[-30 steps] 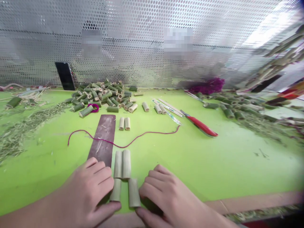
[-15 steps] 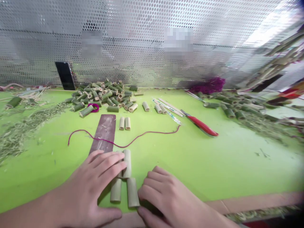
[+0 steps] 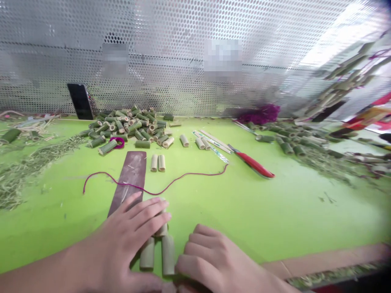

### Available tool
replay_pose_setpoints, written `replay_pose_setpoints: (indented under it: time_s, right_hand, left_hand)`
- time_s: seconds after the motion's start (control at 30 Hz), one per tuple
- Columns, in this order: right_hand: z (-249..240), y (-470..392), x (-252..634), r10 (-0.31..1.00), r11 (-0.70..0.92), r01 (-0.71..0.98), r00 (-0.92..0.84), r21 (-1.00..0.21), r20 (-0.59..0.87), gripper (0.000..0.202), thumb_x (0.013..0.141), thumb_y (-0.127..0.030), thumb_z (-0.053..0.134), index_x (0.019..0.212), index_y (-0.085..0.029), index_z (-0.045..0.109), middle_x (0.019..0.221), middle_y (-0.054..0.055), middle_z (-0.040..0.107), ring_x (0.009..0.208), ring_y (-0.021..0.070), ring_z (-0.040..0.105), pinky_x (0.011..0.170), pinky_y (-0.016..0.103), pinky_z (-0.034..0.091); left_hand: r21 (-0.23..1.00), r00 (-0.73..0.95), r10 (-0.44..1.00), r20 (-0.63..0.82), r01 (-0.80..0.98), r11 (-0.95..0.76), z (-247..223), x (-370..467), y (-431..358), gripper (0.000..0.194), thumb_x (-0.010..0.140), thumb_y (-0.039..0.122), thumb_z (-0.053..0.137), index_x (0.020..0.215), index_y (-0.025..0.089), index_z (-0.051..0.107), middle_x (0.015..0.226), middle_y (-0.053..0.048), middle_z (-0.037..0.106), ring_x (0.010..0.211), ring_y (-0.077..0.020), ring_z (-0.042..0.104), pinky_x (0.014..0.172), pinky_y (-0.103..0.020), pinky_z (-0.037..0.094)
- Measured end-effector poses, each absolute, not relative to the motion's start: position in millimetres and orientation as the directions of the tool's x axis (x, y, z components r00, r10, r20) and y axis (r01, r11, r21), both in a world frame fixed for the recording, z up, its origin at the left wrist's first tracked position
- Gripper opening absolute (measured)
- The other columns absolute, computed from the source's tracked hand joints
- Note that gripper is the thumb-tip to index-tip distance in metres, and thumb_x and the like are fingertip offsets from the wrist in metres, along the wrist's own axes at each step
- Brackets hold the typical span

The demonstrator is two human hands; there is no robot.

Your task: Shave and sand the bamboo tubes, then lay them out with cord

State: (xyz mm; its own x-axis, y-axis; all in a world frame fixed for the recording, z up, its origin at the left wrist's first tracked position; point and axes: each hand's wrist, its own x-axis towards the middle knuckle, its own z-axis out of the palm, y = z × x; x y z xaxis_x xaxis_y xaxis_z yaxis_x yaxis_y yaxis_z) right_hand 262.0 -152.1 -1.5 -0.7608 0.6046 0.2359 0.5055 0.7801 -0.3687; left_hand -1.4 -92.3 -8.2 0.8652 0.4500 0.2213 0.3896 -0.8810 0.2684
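My left hand [image 3: 131, 240] lies with fingers stretched over the upper bamboo pieces [image 3: 162, 228], covering most of them. Below its fingers are two short bamboo pieces, a left one [image 3: 147, 255] and a right one [image 3: 168, 255], side by side with a gap. Curled beside the right piece, my right hand [image 3: 210, 258] touches its lower edge; its fingertips and anything under them are hidden. Beyond my left hand lies a dark brown strip [image 3: 130, 175], crossed by a thin purple cord [image 3: 186, 174]. Two pale bamboo pieces [image 3: 158, 162] stand near the strip.
A heap of green bamboo pieces [image 3: 131, 126] lies at the back, near an upright phone [image 3: 80, 101]. A red-handled knife [image 3: 255, 163] is right of centre. Shavings [image 3: 33, 167] spread at left, more bamboo [image 3: 293, 140] at right, before a perforated metal panel [image 3: 171, 89].
My left hand has moved slightly right and covers more of the upper bamboo pieces. My right hand stays beside the lower right piece. The whole view has shifted a little.
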Motion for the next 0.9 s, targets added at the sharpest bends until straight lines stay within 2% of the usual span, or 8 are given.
replay_pose_setpoints:
  time_s: [0.13, 0.3, 0.4, 0.53, 0.67, 0.77, 0.83, 0.9]
  right_hand:
    - [4, -148, 257, 0.584, 0.793, 0.507, -0.79, -0.337, 0.186, 0.026, 0.112, -0.036, 0.036, 0.123, -0.023, 0.056, 0.087, 0.001, 0.068, 0.07, 0.0166, 0.053, 0.069, 0.034, 0.035]
    - [4, -148, 257, 0.615, 0.762, 0.523, -0.768, -0.382, 0.177, 0.039, 0.113, -0.045, 0.028, 0.101, -0.022, 0.058, 0.083, 0.001, 0.067, 0.071, 0.0164, 0.053, 0.07, 0.033, 0.035]
    - [1, -150, 260, 0.654, 0.727, 0.55, -0.736, -0.411, 0.172, 0.04, 0.112, -0.048, 0.032, 0.097, -0.021, 0.057, 0.079, 0.001, 0.064, 0.069, 0.0157, 0.052, 0.072, 0.032, 0.037]
    - [2, -152, 261, 0.702, 0.674, 0.605, -0.703, -0.424, 0.112, 0.028, 0.107, -0.047, 0.049, 0.103, -0.021, 0.059, 0.083, 0.0, 0.065, 0.073, 0.0163, 0.055, 0.074, 0.031, 0.039]
    - [13, -153, 261, 0.719, 0.643, 0.647, -0.694, -0.41, 0.033, 0.019, 0.098, -0.041, 0.064, 0.094, -0.023, 0.058, 0.082, 0.0, 0.064, 0.073, 0.0166, 0.056, 0.071, 0.031, 0.039]
    - [25, -149, 270, 0.736, 0.635, 0.667, -0.675, -0.39, 0.046, 0.004, 0.097, -0.025, 0.059, 0.099, -0.023, 0.062, 0.081, 0.001, 0.063, 0.072, 0.0166, 0.056, 0.066, 0.03, 0.039]
    - [34, -138, 283, 0.771, 0.62, 0.698, -0.626, -0.359, 0.117, 0.015, 0.098, -0.021, 0.052, 0.109, -0.022, 0.064, 0.082, 0.002, 0.064, 0.072, 0.0166, 0.058, 0.065, 0.03, 0.041]
    - [45, -119, 302, 0.819, 0.572, 0.743, -0.544, -0.347, 0.184, 0.02, 0.102, -0.025, 0.05, 0.116, -0.022, 0.064, 0.084, 0.003, 0.067, 0.073, 0.0168, 0.062, 0.067, 0.031, 0.046]
  left_hand:
    - [0.293, 0.867, 0.458, 0.199, 0.393, -0.872, -8, -4, -92, 0.08, 0.095, 0.071, 0.059, 0.155, 0.02, 0.042, 0.16, -0.012, 0.051, 0.148, -0.0309, 0.047, 0.127, -0.054, 0.033]
    - [0.251, 0.875, 0.439, 0.202, 0.387, -0.887, -5, -4, -92, 0.076, 0.097, 0.069, 0.058, 0.153, 0.02, 0.045, 0.16, -0.01, 0.051, 0.148, -0.0297, 0.048, 0.125, -0.053, 0.036]
    - [0.201, 0.891, 0.412, 0.19, 0.375, -0.905, -1, -4, -92, 0.073, 0.098, 0.065, 0.059, 0.153, 0.02, 0.046, 0.158, -0.008, 0.054, 0.146, -0.0279, 0.05, 0.124, -0.05, 0.039]
    - [0.197, 0.914, 0.375, 0.156, 0.343, -0.919, 5, -4, -90, 0.066, 0.095, 0.047, 0.071, 0.153, 0.025, 0.049, 0.159, -0.003, 0.052, 0.145, -0.0276, 0.052, 0.123, -0.049, 0.041]
    - [0.199, 0.926, 0.355, 0.126, 0.327, -0.924, 9, -2, -90, 0.061, 0.093, 0.036, 0.072, 0.15, 0.028, 0.054, 0.158, 0.0, 0.054, 0.141, -0.0263, 0.056, 0.121, -0.046, 0.043]
    - [0.17, 0.931, 0.351, 0.101, 0.331, -0.928, 12, 1, -89, 0.059, 0.091, 0.037, 0.074, 0.147, 0.026, 0.058, 0.155, -0.002, 0.057, 0.137, -0.0278, 0.06, 0.116, -0.047, 0.049]
    - [0.152, 0.934, 0.346, 0.091, 0.331, -0.931, 14, 1, -90, 0.056, 0.092, 0.037, 0.074, 0.145, 0.025, 0.06, 0.153, -0.002, 0.058, 0.135, -0.0281, 0.062, 0.114, -0.047, 0.052]
    - [0.151, 0.934, 0.345, 0.093, 0.33, -0.932, 15, 1, -90, 0.054, 0.094, 0.039, 0.072, 0.146, 0.026, 0.06, 0.153, -0.001, 0.058, 0.136, -0.0274, 0.061, 0.114, -0.046, 0.052]
